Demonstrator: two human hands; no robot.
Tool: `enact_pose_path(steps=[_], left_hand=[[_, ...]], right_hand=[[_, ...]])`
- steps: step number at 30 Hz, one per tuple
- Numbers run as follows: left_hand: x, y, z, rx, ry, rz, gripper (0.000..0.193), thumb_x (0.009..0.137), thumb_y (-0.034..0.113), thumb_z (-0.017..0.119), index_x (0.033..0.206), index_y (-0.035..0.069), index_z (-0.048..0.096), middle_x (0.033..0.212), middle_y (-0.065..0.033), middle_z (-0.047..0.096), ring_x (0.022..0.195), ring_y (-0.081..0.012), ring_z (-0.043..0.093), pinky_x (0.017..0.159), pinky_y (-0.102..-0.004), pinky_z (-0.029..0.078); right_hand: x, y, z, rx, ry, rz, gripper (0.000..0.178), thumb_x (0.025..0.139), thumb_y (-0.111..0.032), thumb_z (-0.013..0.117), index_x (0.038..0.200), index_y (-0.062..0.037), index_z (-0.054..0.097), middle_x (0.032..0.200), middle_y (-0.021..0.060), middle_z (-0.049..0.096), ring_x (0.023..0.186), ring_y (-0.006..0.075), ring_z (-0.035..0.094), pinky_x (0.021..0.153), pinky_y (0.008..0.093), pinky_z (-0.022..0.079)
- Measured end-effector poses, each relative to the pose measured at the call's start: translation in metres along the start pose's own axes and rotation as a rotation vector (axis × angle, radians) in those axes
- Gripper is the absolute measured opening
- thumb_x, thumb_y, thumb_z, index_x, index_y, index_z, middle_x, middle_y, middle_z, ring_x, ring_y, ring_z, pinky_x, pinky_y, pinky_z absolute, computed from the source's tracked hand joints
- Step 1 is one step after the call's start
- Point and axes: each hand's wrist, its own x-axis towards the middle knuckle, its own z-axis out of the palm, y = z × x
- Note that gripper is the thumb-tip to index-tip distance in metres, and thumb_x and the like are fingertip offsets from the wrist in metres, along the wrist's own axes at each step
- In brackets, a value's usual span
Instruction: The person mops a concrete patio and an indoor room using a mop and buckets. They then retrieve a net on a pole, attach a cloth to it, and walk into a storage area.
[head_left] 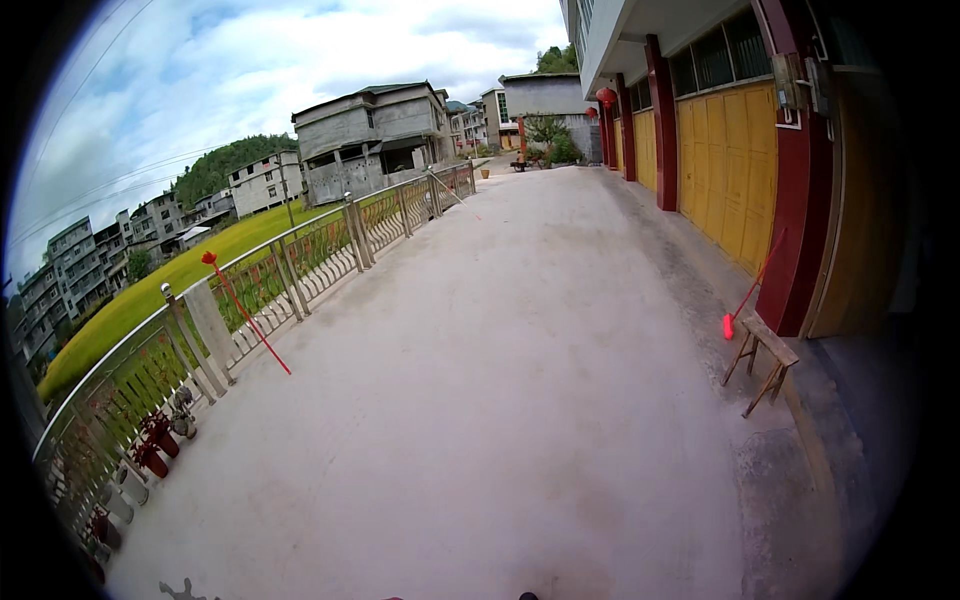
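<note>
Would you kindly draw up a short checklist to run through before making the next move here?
1. Both hands in view: not ok; neither shows.
2. Wooden bench standing on its legs: ok.
3. Left red-headed stick beside the railing, head up: ok.
4. Right red-headed stick near the bench, head down: ok.
5. That stick touching the bench: cannot tell.
6. Yellow doors shut: ok, by appearance; locks cannot be judged.

Had passage up the middle of the pavement, was hemmed at left edge by railing and red pole, at right edge by bench
</note>
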Motion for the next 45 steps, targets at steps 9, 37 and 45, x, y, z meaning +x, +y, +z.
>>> enact_pose_path(steps=[9,37,45], left_hand=[[0.087,-0.019,-0.06,-0.28,0.164,-0.245,0.036,0.081,0.037,0.057,0.091,0.003,0.059,0.067,-0.0093,0.058,0.054,-0.0165,0.052,0.049,-0.0319,0.043],[0.791,0.618,-0.261,0.001,-0.041,-0.044,0.035,0.082,0.03,0.06,0.095,-0.002,0.059,0.073,-0.0114,0.062,0.06,-0.0163,0.059,0.053,-0.0279,0.05],[0.877,0.571,-0.355,-0.576,0.238,-0.181,0.031,0.088,0.027,0.051,0.098,0.0,0.06,0.09,-0.0114,0.063,0.078,-0.0193,0.058,0.073,-0.0355,0.048]], right_hand=[[0.202,-0.406,-0.156,-0.118,0.275,-0.552,0.026,0.08,-0.025,0.055,0.095,-0.0053,0.061,0.08,0.0054,0.066,0.07,0.0144,0.063,0.07,0.0266,0.048],[0.772,-0.7,-0.409,-0.227,0.129,-0.248,0.027,0.078,-0.031,0.054,0.088,-0.0079,0.065,0.078,0.0041,0.065,0.066,0.0125,0.062,0.062,0.0242,0.05],[0.917,-1.071,-0.527,-0.015,0.223,-0.508,0.029,0.078,-0.032,0.053,0.094,-0.0103,0.063,0.087,0.0099,0.065,0.085,0.0261,0.061,0.077,0.0337,0.047]])
